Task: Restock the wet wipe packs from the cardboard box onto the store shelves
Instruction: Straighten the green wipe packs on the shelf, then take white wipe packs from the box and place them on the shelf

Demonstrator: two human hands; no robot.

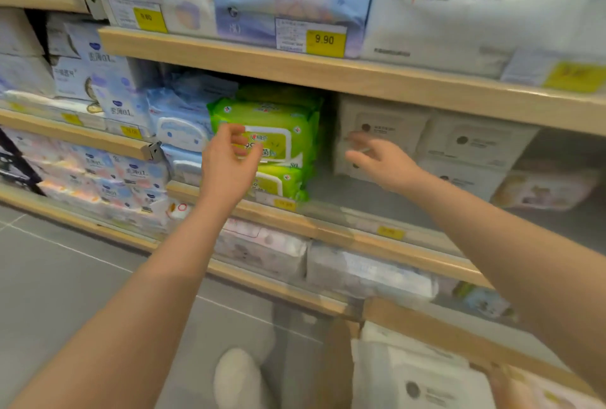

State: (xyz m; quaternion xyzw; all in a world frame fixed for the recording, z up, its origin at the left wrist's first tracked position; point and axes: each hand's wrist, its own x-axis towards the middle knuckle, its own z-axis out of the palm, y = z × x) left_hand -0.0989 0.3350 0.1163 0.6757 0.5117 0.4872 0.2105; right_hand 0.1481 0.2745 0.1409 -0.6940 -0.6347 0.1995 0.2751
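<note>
I stand before wooden store shelves [328, 75] over a grey tiled floor [65, 271], with yellow price tags [325, 43] along the front edges. The top shelf carries big white and blue tissue packs. On the middle shelf, green wipe packs [272, 126] are stacked near the front edge, blue packs [177, 126] just beside them on the left, and pale beige wipe packs [380, 133] stacked to the right, with a bare gap of shelf between green and beige.

My left hand [229, 162] is raised in front of the green stack, fingers loosely curled and holding nothing; whether it touches the pack I cannot tell. My right hand [383, 159] reaches across the gap toward the beige stack, fingers spread and blurred, their tips at or just short of the nearest pack's face.

At the bottom right, below the lowest shelf edge, the cardboard box [337, 359] shows more pale packs [423, 382] inside.
</note>
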